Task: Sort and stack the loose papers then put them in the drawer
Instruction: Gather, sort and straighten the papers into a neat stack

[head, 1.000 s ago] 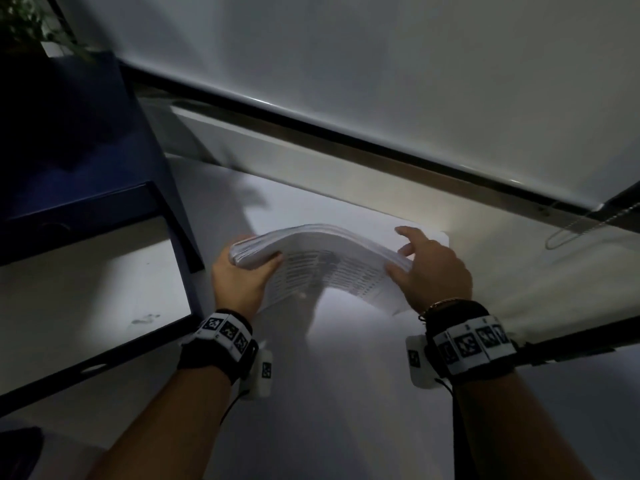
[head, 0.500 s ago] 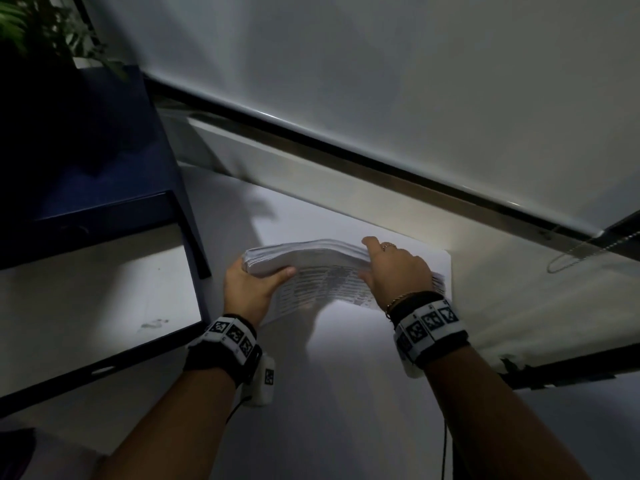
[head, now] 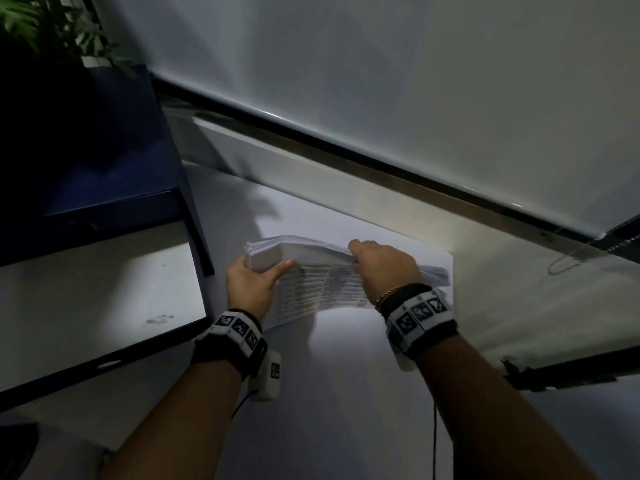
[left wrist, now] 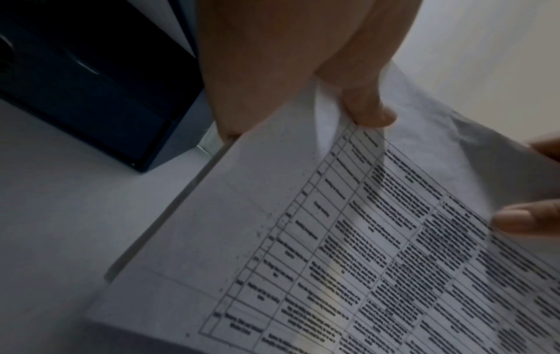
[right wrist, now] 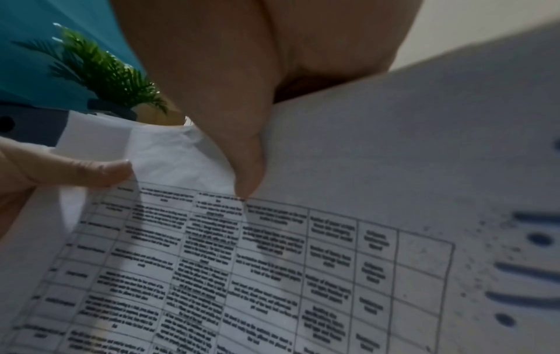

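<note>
A thick stack of white papers (head: 313, 252) with a printed table on the near sheet (left wrist: 348, 251) (right wrist: 272, 263) stands on its long edge on the white desk (head: 346, 375), bowed upward. My left hand (head: 251, 280) grips the stack's left end, thumb (left wrist: 368, 107) on the printed face. My right hand (head: 384, 268) grips the top edge near the middle, thumb (right wrist: 242, 153) pressed on the printed sheet. To the left, the dark blue drawer unit (head: 86, 174) has its drawer (head: 100, 299) pulled open, its white floor showing.
A single white sheet (head: 429, 252) lies flat on the desk behind the stack. A green plant (head: 45, 26) sits on the drawer unit. A white wall and dark ledge (head: 381, 157) run along the desk's far side. A paper clip (head: 562, 263) lies at right.
My right hand slid left along the top edge, from the stack's right end to near its middle. The stack stands more upright; the left hand kept its grip.
</note>
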Demonstrator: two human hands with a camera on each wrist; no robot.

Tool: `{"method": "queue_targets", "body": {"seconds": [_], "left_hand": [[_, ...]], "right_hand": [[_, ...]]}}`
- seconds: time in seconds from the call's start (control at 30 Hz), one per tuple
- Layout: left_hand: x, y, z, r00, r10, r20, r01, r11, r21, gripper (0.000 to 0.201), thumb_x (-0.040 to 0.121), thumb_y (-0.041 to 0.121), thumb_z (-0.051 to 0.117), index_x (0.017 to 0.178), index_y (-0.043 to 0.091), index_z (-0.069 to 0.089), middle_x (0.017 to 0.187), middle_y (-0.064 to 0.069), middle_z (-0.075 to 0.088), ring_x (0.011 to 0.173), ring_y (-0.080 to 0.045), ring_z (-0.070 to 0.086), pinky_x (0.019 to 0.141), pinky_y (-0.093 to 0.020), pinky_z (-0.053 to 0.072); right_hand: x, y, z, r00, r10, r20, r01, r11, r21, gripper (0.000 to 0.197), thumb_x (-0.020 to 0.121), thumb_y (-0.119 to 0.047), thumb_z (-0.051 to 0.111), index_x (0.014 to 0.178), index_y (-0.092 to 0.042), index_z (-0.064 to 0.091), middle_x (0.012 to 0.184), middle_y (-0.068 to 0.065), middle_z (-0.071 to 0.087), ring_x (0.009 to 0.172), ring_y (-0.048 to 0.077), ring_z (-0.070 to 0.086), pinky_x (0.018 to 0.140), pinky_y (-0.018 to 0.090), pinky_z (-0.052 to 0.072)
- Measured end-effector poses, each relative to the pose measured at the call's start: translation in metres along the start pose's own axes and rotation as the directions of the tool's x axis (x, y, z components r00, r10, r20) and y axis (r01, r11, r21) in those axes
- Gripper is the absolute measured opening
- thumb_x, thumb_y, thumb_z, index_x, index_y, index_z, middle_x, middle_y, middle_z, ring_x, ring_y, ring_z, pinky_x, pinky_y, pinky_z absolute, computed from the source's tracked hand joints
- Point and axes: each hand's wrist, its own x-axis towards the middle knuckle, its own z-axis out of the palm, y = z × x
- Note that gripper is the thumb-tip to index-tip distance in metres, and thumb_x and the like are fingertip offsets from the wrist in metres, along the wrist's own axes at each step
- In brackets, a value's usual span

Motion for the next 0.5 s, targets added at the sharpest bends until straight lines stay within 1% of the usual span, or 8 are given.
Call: {"method": "queue_targets", "body": {"seconds": [0.07,0.13,0.23,0.27,0.33,0.4,0.43,0.5], "left_hand": [[0.005,0.004,0.0,1.0,0.011,-0.005,-0.011,1.0,0.023,0.041,0.064,0.015,0.089,0.099,0.02,0.067,0.091,0.007,0.072,0.08,-0.006,0.069,0.077,-0.026,0.057],[0.009,0.007,0.001,0.997,0.063,-0.035,-0.06,0.995,0.085,0.065,0.061,0.026,0.091,0.117,0.026,0.057,0.109,0.005,0.068,0.098,-0.008,0.065,0.093,-0.033,0.054],[0.007,0.004,0.007,0.966,0.108,-0.236,-0.04,0.96,0.276,0.102,0.066,0.046,0.084,0.147,0.033,0.024,0.147,0.003,0.039,0.134,-0.015,0.034,0.112,-0.034,0.028],[0.004,0.0,0.009,0.962,0.046,-0.269,0.027,0.965,0.261,0.104,0.069,0.053,0.079,0.15,0.03,0.017,0.152,0.001,0.034,0.138,-0.019,0.031,0.114,-0.038,0.026],[-0.005,-0.015,0.014,0.966,-0.226,-0.129,0.238,0.967,0.094,0.104,0.07,0.072,0.065,0.151,0.032,0.015,0.152,0.001,0.035,0.136,-0.023,0.038,0.112,-0.05,0.033],[-0.014,-0.029,0.018,0.865,-0.488,0.118,0.486,0.873,0.049,0.107,0.063,0.088,0.05,0.151,0.033,0.021,0.151,0.007,0.036,0.135,-0.022,0.04,0.109,-0.06,0.032],[-0.018,-0.033,0.017,0.827,-0.534,0.176,0.524,0.845,0.102,0.104,0.068,0.087,0.048,0.15,0.027,0.026,0.152,0.003,0.037,0.137,-0.026,0.039,0.11,-0.06,0.029],[-0.021,-0.046,0.012,0.837,-0.528,0.144,0.467,0.826,0.316,0.08,0.083,0.065,0.05,0.14,0.009,0.042,0.138,-0.008,0.052,0.127,-0.035,0.051,0.106,-0.058,0.039]], "right_hand": [[-0.001,0.006,-0.008,0.999,-0.017,-0.027,0.017,0.999,0.027,0.012,0.091,-0.02,0.055,0.1,-0.023,0.048,0.091,0.001,0.062,0.079,0.027,0.062,0.058,0.031,0.036],[-0.003,0.013,-0.019,1.0,0.004,-0.03,-0.001,0.996,0.088,0.009,0.092,-0.029,0.055,0.099,-0.025,0.052,0.091,0.001,0.064,0.083,0.028,0.062,0.062,0.03,0.037],[-0.003,0.033,-0.032,0.988,0.138,-0.072,-0.113,0.953,0.28,0.023,0.085,-0.036,0.064,0.105,-0.024,0.062,0.096,0.003,0.069,0.088,0.029,0.063,0.069,0.031,0.043],[-0.003,0.04,-0.033,0.98,0.186,-0.071,-0.147,0.916,0.374,0.028,0.083,-0.037,0.068,0.107,-0.022,0.065,0.098,0.004,0.07,0.09,0.029,0.064,0.071,0.031,0.044],[-0.003,0.049,-0.028,0.97,0.242,-0.017,-0.183,0.773,0.608,0.03,0.08,-0.031,0.074,0.105,-0.015,0.068,0.096,0.002,0.069,0.087,0.024,0.064,0.071,0.027,0.044],[-0.006,0.051,-0.009,0.956,0.276,0.098,-0.256,0.628,0.735,0.033,0.081,-0.022,0.076,0.11,-0.008,0.069,0.098,0.003,0.068,0.087,0.017,0.061,0.074,0.024,0.041],[-0.008,0.051,0.009,0.938,0.294,0.185,-0.327,0.568,0.755,0.038,0.081,-0.022,0.077,0.114,-0.005,0.067,0.103,0.007,0.069,0.088,0.017,0.061,0.076,0.024,0.043],[-0.013,0.048,0.053,0.874,0.319,0.366,-0.484,0.509,0.712,0.049,0.079,-0.028,0.078,0.118,-0.001,0.065,0.112,0.014,0.069,0.093,0.022,0.063,0.078,0.027,0.047]]}}
